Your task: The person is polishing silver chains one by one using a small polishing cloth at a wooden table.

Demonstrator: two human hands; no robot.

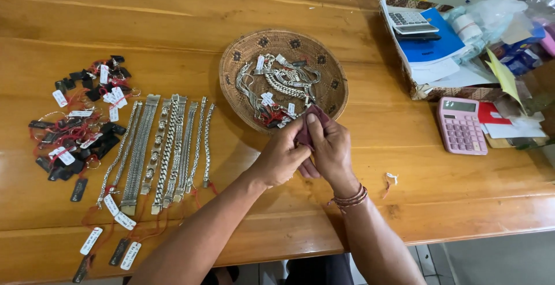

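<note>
Centrally, dark red cloth point(309, 130) is pinched between both hands above desk point(404, 163), just in front of woven basket point(234, 59). Left hand point(280, 159) closed on cloth's lower part; right hand point(331, 152) closed on it w/ thumb pressing top. Any item inside cloth: cannot tell. Basket holds tangled silver chains w/ tags. Left of it, silver bracelets point(165, 149) laid in a row, tagged. Pink calculator point(461, 125) sits to the right.
</note>
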